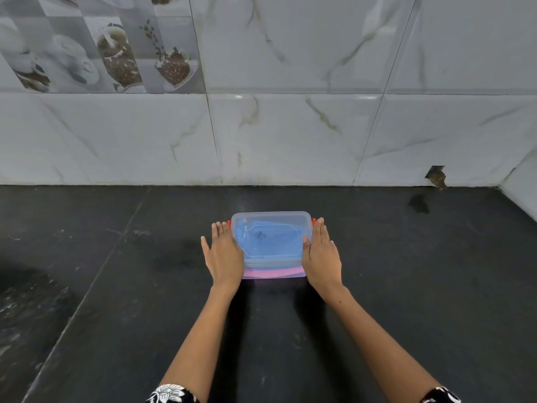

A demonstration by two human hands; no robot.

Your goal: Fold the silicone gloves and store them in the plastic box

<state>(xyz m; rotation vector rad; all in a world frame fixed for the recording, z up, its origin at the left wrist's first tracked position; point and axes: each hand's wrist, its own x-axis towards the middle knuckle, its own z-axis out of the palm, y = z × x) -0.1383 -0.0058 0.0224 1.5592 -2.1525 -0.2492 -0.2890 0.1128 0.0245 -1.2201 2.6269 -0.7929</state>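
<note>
One clear box [273, 242] with its lid [271, 228] on sits mid-counter, two red clips [313, 221] at 9 and 3 o'clock. Inside show two gloves: one blue [270, 239] on top, one pink [273, 272] beneath. Two hands: left hand [223, 255] and right hand [322, 253] lie flat, fingers extended, pressed against the box's sides, gripping nothing else. Dark stone counter [116, 286]; marble-tiled wall [290, 126] at 12 o'clock.

Clear box [273, 258], red clips [228, 223]; blue, pink gloves [271, 242]; black counter [116, 286].
</note>
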